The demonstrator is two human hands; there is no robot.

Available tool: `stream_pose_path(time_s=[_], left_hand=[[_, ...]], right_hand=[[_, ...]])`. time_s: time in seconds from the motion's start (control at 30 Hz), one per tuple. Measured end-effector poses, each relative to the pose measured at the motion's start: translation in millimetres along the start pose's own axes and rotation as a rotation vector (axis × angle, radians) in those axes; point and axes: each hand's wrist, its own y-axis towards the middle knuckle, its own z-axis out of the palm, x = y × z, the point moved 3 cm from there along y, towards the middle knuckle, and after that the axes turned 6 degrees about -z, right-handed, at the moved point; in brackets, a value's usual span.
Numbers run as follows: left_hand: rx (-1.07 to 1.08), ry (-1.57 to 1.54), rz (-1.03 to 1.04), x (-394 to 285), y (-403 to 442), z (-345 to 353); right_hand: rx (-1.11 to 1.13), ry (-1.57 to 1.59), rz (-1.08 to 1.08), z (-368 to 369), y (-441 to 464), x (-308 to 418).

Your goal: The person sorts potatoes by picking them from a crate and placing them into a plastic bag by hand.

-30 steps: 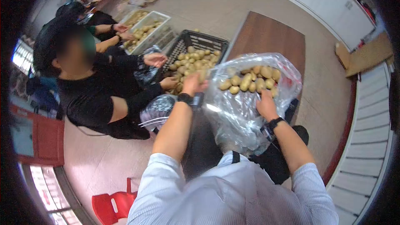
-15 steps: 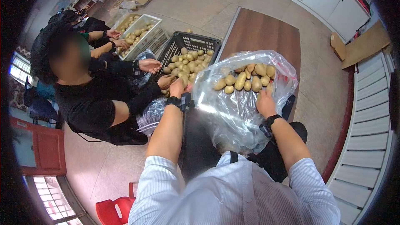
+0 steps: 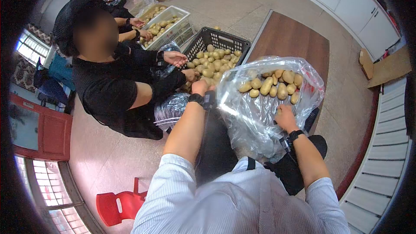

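Note:
My left hand (image 3: 200, 88) is at the near edge of a black plastic crate (image 3: 225, 36), beside its heap of potatoes (image 3: 213, 63); its fingers are mostly hidden. A large clear plastic bag (image 3: 249, 123) lies spread on the table in front of me. Several potatoes (image 3: 281, 91) sit together inside it toward the far side. Over the bag, just on my side of those potatoes, my right hand (image 3: 286, 118) has its fingers curled closed. What lies between them, if anything, I cannot make out.
A co-worker in black (image 3: 117, 78) sits at the left, hands over the same crate. Behind stands a white crate (image 3: 184, 21) of potatoes with another person's hands in it. The brown table (image 3: 294, 34) stretches away beyond the bag. A red chair (image 3: 119, 208) is at lower left.
My right hand has drawn back from the potatoes in the bag toward me. My left hand stays by the black crate. The whole view has shifted a little.

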Motion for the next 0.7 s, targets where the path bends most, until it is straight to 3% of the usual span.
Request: stream_pose_path(time_s=[0.07,0.1,0.17,0.23,0.27,0.3,0.33,0.37,0.5,0.57,0.7], left_hand=[[0.117,-0.629,-0.360,70.6,47.8,90.4],[0.000,0.078,-0.043,14.8,16.2,14.1],[-0.025,0.112,0.003,-19.6,-3.6,-34.0],[0.025,0.112,-0.021,-38.3,-6.0,-50.3],[0.112,-0.051,0.016,-36.4,-1.3,-42.4],[0.215,-0.489,-0.150,-35.7,2.4,-32.2],[0.249,-0.925,-0.342,-35.1,5.1,-22.2],[0.273,-1.626,-0.756,-40.9,2.5,-12.2],[0.293,-1.417,-0.675,-79.9,-8.8,-35.1],[0.581,-1.372,-0.585,-91.5,-7.3,-22.6],[0.730,-1.239,-0.417,-133.1,-26.6,-46.0]], right_hand=[[-0.015,0.073,0.075,-2.7,-0.5,-1.5],[-0.007,0.172,0.113,0.8,3.0,-3.2],[-0.012,0.267,0.174,12.7,9.8,-10.4],[0.040,0.711,0.304,27.6,15.5,-13.3],[0.026,0.708,0.326,25.9,15.3,-11.1],[0.103,0.828,0.370,19.2,13.8,4.1],[0.181,0.950,0.405,13.9,11.8,19.2],[0.171,0.950,0.412,9.6,10.7,29.0],[0.201,1.114,0.365,4.9,16.0,58.7],[0.369,1.201,0.355,3.1,21.0,73.1],[0.432,1.285,0.343,-15.5,20.7,104.3]])
